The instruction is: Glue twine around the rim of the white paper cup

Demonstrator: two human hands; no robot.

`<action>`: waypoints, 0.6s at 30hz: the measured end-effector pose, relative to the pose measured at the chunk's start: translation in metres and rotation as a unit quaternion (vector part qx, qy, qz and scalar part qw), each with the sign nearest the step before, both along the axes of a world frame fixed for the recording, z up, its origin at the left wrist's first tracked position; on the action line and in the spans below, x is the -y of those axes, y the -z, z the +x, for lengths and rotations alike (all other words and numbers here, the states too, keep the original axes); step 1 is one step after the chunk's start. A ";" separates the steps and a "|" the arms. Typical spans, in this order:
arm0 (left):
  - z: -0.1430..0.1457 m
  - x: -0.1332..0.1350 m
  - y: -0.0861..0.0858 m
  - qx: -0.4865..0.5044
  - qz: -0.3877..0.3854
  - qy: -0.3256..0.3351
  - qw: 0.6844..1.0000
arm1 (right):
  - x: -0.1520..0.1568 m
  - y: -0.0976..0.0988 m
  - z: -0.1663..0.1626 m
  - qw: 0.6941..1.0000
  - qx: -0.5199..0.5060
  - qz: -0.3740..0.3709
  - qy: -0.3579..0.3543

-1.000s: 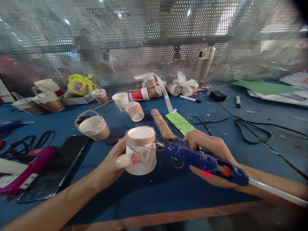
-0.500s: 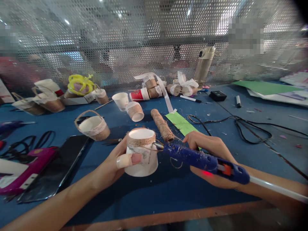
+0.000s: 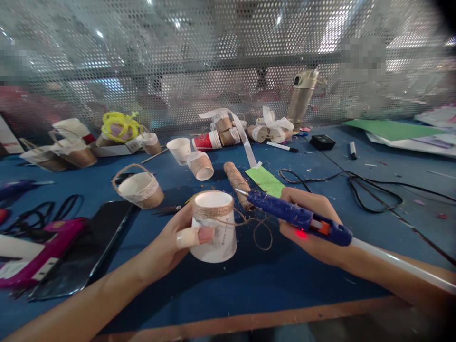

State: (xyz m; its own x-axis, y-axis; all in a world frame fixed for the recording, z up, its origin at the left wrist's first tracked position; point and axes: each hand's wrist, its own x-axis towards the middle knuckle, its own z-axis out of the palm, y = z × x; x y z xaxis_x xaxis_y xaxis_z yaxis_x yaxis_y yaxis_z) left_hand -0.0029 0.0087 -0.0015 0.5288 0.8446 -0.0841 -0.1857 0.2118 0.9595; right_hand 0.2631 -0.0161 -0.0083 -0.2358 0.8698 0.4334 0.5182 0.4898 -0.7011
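My left hand (image 3: pixel 187 230) grips a white paper cup (image 3: pixel 217 240) by its side, with a bandaged thumb across the front. Rows of jute twine (image 3: pixel 213 211) are wound round the cup near its upper end, and a loose strand loops off to the right. My right hand (image 3: pixel 313 223) is closed around a blue hot glue gun (image 3: pixel 285 209) with a long white glue stick in its back. The gun's metal nozzle points left, above and apart from the cup. Behind the nozzle lies a roll of twine (image 3: pixel 235 178) on the blue table.
A twine-handled cup basket (image 3: pixel 140 190) stands left of the cup, near a black phone (image 3: pixel 81 251) and a magenta tool (image 3: pixel 64 237). Several cups, a red cup stack (image 3: pixel 206 141) and a bottle (image 3: pixel 302 97) line the back. Black cable (image 3: pixel 366 190) lies at right.
The glue gun has lifted away from the twine on the cup, up and to the right. The cup has shifted slightly right, and the loose strand now hangs in a larger loop.
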 end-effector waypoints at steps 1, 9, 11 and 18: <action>0.001 0.001 0.000 -0.006 0.000 0.006 1.000 | 0.000 -0.001 -0.001 1.000 -0.011 0.001 0.004; 0.011 0.003 0.003 -0.052 0.016 0.035 0.998 | 0.004 -0.001 -0.010 0.989 -0.098 -0.034 -0.100; 0.012 0.002 0.003 -0.059 0.014 0.047 0.997 | 0.004 0.003 -0.012 0.979 -0.139 -0.075 -0.128; 0.011 0.002 0.008 -0.075 0.035 0.023 0.996 | 0.007 0.002 -0.016 0.951 -0.224 -0.162 -0.140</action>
